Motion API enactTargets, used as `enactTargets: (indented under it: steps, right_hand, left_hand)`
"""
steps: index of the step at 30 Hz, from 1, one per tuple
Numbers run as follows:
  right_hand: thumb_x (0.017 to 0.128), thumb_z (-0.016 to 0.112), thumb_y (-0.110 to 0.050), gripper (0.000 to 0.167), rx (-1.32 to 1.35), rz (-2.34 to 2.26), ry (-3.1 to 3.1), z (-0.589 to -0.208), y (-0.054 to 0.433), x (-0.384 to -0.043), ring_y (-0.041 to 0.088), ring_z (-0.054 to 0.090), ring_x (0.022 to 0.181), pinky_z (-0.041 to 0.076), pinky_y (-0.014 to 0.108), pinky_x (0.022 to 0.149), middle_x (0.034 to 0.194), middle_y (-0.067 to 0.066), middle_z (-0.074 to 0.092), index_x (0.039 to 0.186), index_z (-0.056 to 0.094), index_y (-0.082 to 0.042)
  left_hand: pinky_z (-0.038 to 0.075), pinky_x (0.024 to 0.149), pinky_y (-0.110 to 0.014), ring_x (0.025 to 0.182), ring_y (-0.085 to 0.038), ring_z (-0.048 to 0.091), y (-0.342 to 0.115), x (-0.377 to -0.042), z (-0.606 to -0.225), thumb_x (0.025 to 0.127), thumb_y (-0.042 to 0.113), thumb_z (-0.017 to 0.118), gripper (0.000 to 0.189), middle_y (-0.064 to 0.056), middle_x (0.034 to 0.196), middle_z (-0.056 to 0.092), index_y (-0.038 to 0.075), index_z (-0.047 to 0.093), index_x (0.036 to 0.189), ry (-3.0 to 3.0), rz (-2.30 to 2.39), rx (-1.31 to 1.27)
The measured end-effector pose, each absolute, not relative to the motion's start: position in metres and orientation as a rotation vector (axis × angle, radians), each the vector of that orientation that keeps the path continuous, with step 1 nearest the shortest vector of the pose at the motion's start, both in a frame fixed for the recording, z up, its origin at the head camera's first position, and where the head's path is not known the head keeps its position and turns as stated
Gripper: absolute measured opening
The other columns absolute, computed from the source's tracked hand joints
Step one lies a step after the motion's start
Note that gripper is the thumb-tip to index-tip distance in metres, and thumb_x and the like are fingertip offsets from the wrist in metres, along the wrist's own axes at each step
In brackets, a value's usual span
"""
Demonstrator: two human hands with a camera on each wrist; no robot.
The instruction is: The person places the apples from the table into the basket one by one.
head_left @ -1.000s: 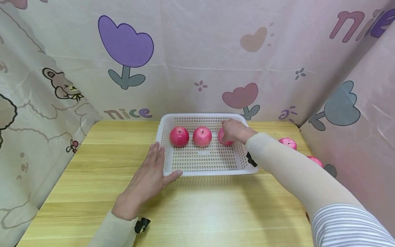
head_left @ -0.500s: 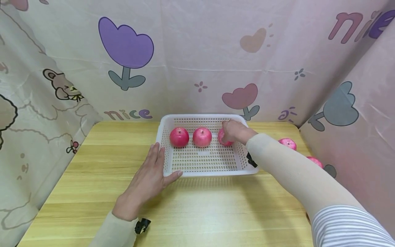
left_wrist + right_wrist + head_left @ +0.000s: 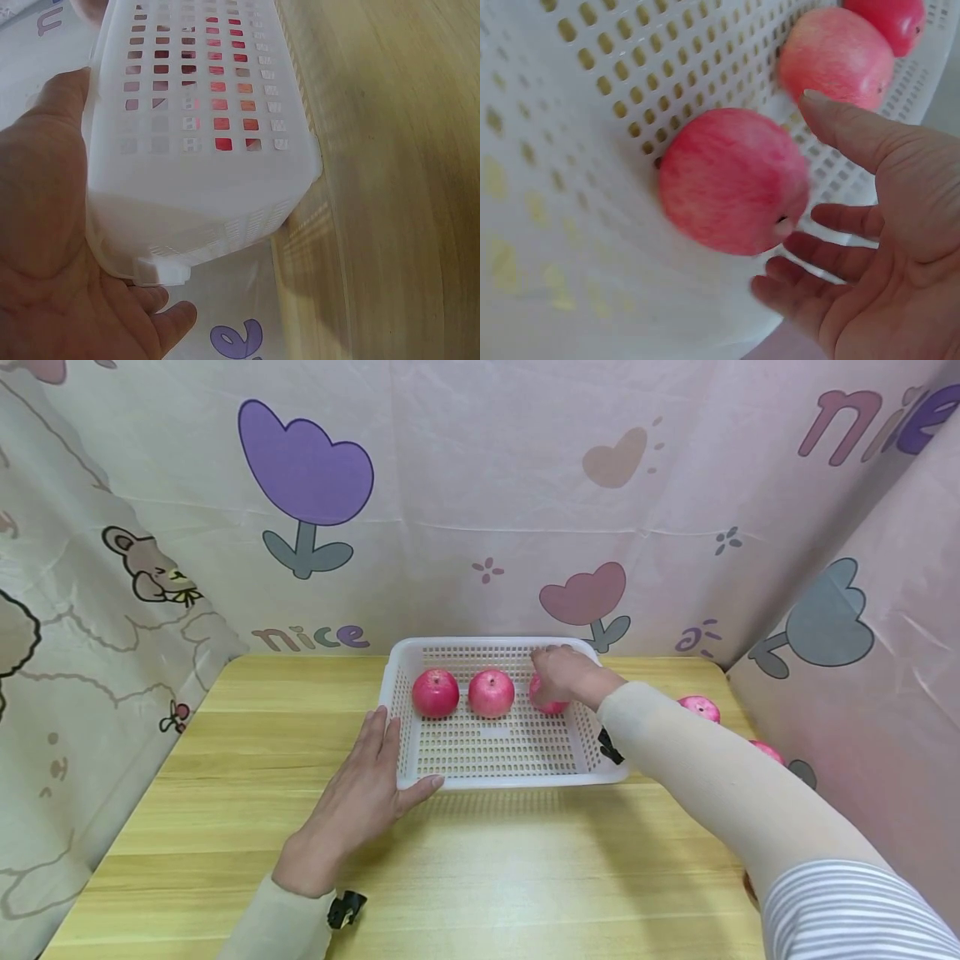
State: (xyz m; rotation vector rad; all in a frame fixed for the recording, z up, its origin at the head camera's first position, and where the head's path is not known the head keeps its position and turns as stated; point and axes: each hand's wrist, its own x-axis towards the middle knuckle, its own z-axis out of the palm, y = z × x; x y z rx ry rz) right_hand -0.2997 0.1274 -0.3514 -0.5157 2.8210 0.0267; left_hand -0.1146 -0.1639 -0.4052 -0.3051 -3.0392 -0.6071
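Note:
A white plastic basket (image 3: 510,782) full of small slots stands on the table, three red-pink apples lined up along its back half. My left hand (image 3: 356,793) rests against the basket's left end, fingers extended along the rim and thumb at the front corner. The left wrist view shows the palm beside the basket's end wall (image 3: 195,184). My right hand (image 3: 573,675) is inside at the right, over the rightmost apple (image 3: 545,697). In the right wrist view its thumb and fingers are spread apart close beside that apple (image 3: 731,180). The left apple (image 3: 436,693) and middle apple (image 3: 491,693) sit untouched.
Beyond the right forearm, two more apples show, one farther back (image 3: 700,708) and one partly hidden by the sleeve (image 3: 768,750). A patterned curtain (image 3: 450,485) encloses the wooden table (image 3: 262,727) at the back and sides.
My right hand has loosened from the rightmost apple, its fingers lifting and shifting slightly left. The apple stays in place in the basket. My left hand has not moved.

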Motion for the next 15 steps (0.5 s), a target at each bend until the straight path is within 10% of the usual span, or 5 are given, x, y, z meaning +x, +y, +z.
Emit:
enactTargets:
  steps: [15]
  right_hand:
    - [0.094, 0.079, -0.044, 0.086, -0.816, -0.033, 2.773, -0.361, 0.091, -0.295, 0.034, 0.053, 0.143, 0.043, 0.051, 0.120, 0.155, 0.017, 0.054, 0.161, 0.040, -0.007]
  left_hand:
    - [0.027, 0.125, -0.061, 0.163, -0.044, 0.006, -0.163, -0.114, -0.405, 0.092, 0.085, 0.050, 0.121, -0.026, 0.176, 0.001, -0.005, 0.017, 0.166, -3.036, -0.604, -0.306]
